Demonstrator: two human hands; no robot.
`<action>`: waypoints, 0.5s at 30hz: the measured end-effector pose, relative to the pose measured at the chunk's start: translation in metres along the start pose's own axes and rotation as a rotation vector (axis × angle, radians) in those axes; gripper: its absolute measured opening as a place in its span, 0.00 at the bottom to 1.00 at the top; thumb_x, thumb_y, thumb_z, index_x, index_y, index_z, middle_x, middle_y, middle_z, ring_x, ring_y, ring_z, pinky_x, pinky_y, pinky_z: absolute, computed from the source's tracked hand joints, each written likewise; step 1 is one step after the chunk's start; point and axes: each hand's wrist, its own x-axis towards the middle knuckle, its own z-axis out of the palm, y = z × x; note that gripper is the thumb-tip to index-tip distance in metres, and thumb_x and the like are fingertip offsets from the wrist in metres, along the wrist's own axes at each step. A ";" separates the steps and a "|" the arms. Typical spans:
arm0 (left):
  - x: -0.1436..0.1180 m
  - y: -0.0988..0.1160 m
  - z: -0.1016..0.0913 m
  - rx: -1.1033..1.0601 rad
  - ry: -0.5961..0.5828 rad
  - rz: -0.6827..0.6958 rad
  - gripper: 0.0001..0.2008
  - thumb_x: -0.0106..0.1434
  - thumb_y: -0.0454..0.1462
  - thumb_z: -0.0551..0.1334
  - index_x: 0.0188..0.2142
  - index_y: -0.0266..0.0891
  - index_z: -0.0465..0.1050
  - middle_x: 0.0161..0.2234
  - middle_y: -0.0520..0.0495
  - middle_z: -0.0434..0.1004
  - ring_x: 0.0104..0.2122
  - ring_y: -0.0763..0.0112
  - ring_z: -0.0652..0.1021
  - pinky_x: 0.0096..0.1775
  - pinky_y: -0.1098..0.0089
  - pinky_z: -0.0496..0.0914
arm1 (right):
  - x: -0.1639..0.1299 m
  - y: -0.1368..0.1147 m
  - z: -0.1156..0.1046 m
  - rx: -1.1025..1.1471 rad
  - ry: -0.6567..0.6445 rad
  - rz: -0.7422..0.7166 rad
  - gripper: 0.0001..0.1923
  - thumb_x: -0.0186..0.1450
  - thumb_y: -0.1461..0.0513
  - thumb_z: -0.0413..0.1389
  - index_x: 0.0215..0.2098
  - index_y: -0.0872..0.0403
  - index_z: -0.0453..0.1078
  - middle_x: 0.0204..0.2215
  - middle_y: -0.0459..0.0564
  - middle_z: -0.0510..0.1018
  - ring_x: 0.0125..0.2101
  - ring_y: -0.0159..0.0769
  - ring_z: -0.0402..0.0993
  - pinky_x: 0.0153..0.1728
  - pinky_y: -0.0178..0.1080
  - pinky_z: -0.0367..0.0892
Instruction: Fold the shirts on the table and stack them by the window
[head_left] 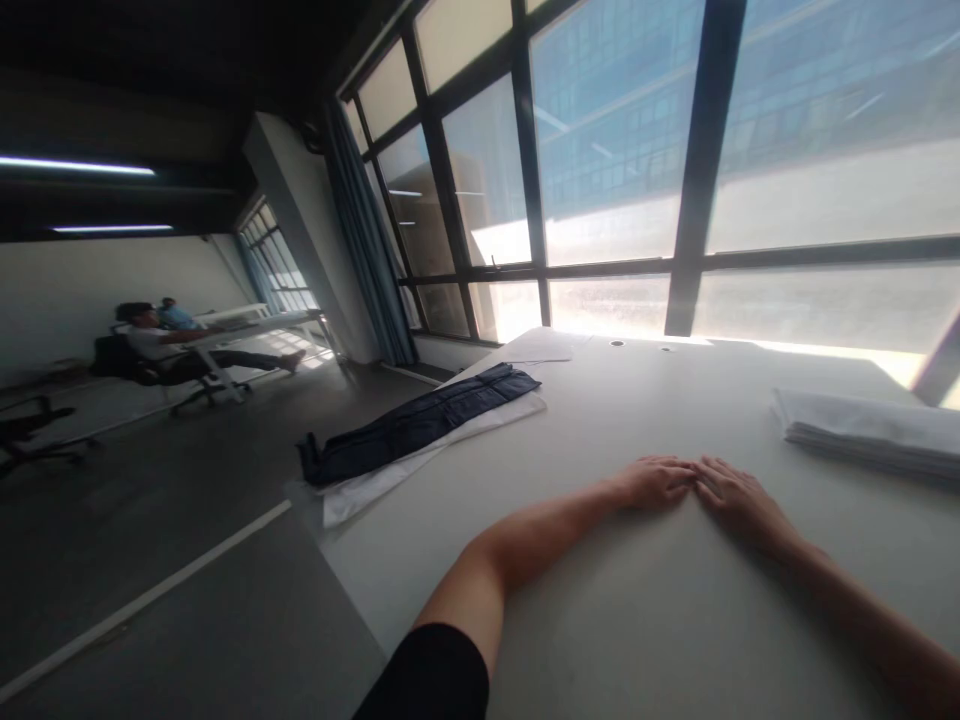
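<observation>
My left hand (656,482) rests palm down on the white table (600,610), its fingers stretched out and holding nothing. Beside it lies my right hand (739,497), also flat and without anything in it; the fingertips of both hands meet. To the left, near the table's edge, a long folded dark navy garment (427,415) lies over a white sheet-like piece (435,460), whose material I cannot make out. On the right side there is a flat stack of white folded sheets or cloths (870,432), apart from my right hand.
Large windows (611,150) with dark frames rise behind the table, and a blue curtain (371,230) hangs at their left. Two cable holes, one a round grommet (617,344), sit near the far edge. Across the room, two people (154,335) are near another desk (262,325).
</observation>
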 end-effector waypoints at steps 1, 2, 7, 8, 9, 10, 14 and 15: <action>0.000 -0.002 0.001 0.004 -0.007 0.010 0.21 0.75 0.38 0.53 0.64 0.39 0.68 0.68 0.45 0.64 0.68 0.67 0.64 0.69 0.64 0.54 | 0.000 0.004 0.003 -0.003 0.010 -0.004 0.30 0.72 0.52 0.39 0.65 0.53 0.69 0.66 0.60 0.67 0.68 0.52 0.59 0.65 0.57 0.58; 0.000 -0.005 0.002 0.006 -0.014 0.013 0.21 0.75 0.37 0.54 0.64 0.39 0.68 0.68 0.44 0.65 0.68 0.67 0.65 0.68 0.65 0.55 | 0.001 0.008 0.006 -0.002 0.020 -0.008 0.30 0.72 0.52 0.40 0.64 0.52 0.70 0.66 0.60 0.68 0.68 0.52 0.60 0.64 0.57 0.59; -0.011 -0.018 -0.003 -0.013 -0.043 -0.009 0.20 0.73 0.36 0.56 0.63 0.38 0.70 0.67 0.43 0.67 0.67 0.66 0.66 0.67 0.66 0.58 | 0.001 0.017 0.015 0.017 0.042 -0.039 0.30 0.70 0.52 0.41 0.63 0.51 0.71 0.65 0.58 0.69 0.68 0.49 0.60 0.65 0.55 0.60; -0.017 -0.021 -0.006 -0.020 -0.045 -0.017 0.20 0.73 0.36 0.57 0.63 0.38 0.71 0.67 0.43 0.67 0.67 0.66 0.67 0.67 0.66 0.58 | 0.000 0.018 0.015 0.018 0.040 -0.043 0.30 0.70 0.52 0.41 0.63 0.52 0.71 0.66 0.58 0.69 0.68 0.49 0.60 0.65 0.54 0.59; -0.026 -0.025 -0.011 -0.024 -0.043 -0.033 0.20 0.73 0.36 0.57 0.62 0.38 0.71 0.67 0.43 0.67 0.66 0.66 0.67 0.67 0.66 0.59 | -0.001 0.018 0.014 0.021 0.039 -0.045 0.31 0.70 0.52 0.41 0.63 0.53 0.71 0.66 0.59 0.68 0.68 0.48 0.60 0.65 0.54 0.59; -0.037 -0.030 -0.016 -0.025 -0.040 -0.057 0.20 0.73 0.36 0.57 0.62 0.39 0.71 0.67 0.43 0.67 0.66 0.66 0.67 0.67 0.65 0.59 | -0.001 0.017 0.013 0.027 0.039 -0.044 0.31 0.70 0.52 0.41 0.63 0.53 0.71 0.66 0.59 0.68 0.68 0.48 0.60 0.65 0.54 0.59; -0.095 -0.061 -0.047 0.051 -0.015 -0.180 0.21 0.72 0.35 0.56 0.63 0.39 0.70 0.67 0.42 0.66 0.68 0.66 0.65 0.67 0.64 0.59 | -0.002 0.018 0.010 0.069 0.054 -0.041 0.32 0.69 0.51 0.42 0.63 0.53 0.72 0.66 0.60 0.68 0.67 0.50 0.61 0.66 0.53 0.59; -0.113 -0.072 -0.057 0.101 0.010 -0.217 0.22 0.72 0.35 0.57 0.64 0.38 0.69 0.67 0.41 0.66 0.68 0.65 0.63 0.67 0.64 0.58 | -0.002 0.019 0.011 0.083 0.057 -0.042 0.32 0.68 0.50 0.42 0.62 0.53 0.72 0.65 0.60 0.69 0.67 0.51 0.62 0.66 0.54 0.59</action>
